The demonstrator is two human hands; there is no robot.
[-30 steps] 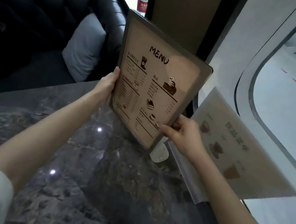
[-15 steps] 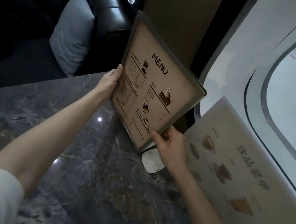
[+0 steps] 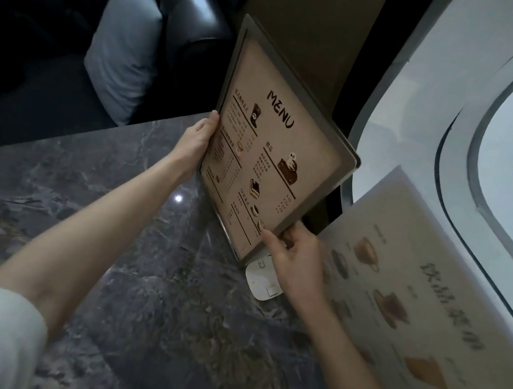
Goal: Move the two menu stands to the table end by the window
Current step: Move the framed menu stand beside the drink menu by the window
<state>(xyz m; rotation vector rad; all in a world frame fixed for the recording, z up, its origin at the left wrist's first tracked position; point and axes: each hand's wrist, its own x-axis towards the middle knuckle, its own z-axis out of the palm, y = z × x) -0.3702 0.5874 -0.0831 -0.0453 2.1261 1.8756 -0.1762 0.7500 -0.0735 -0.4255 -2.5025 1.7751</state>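
Note:
A beige menu stand (image 3: 283, 152) with the word MENU and a grey frame stands tilted at the far end of the dark marble table (image 3: 127, 275), close to the window. My left hand (image 3: 194, 145) grips its left edge. My right hand (image 3: 296, 263) pinches its lower right corner, thumb on the front. Its bottom edge looks to be touching the tabletop. A second menu stand (image 3: 405, 295), white with pictures of drinks, leans at the table's right edge beside the window, just right of my right wrist.
A small white rounded device (image 3: 261, 281) lies on the table under my right hand. A black leather sofa (image 3: 188, 6) with a grey cushion (image 3: 121, 49) is behind the table's far edge. A brown pillar (image 3: 306, 31) and the curved window frame (image 3: 466, 176) bound the right side.
The beige menu stand has moved down and toward the window end with both hands on it. The view has come closer to the table end.

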